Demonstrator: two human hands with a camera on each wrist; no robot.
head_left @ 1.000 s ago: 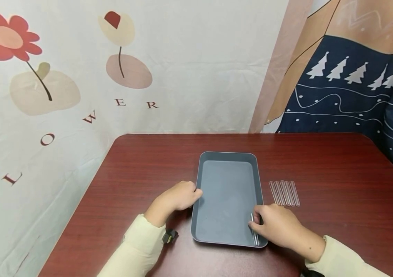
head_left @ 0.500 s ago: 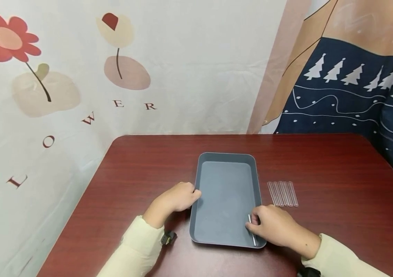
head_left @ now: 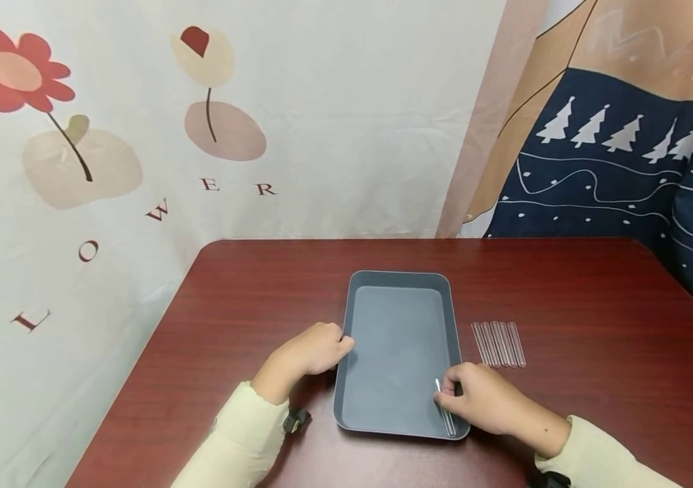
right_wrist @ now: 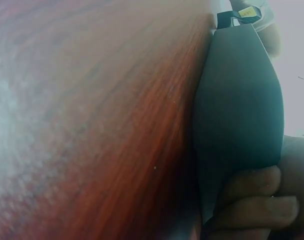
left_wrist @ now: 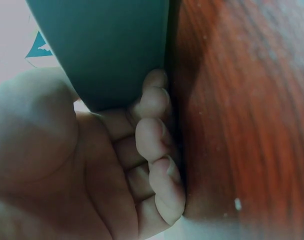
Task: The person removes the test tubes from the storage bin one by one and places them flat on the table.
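Observation:
A grey rectangular tray lies on the table. My left hand grips its left side, thumb over the rim; in the left wrist view the curled fingers lie against the outer wall, low by the tabletop. At the tray's near right corner, my right hand reaches over the rim and pinches a clear glass tube inside, between thumb and forefinger. Whether a second tube lies against it cannot be made out. The right wrist view shows other fingers against the tray's outer wall.
Several clear glass tubes lie side by side on the table, right of the tray. The dark red wooden table reaches back to a printed wall cloth.
The glass tube's far end has shifted slightly left with my right thumb and forefinger. My left hand stays on the tray's rim, and the row of tubes lies as before.

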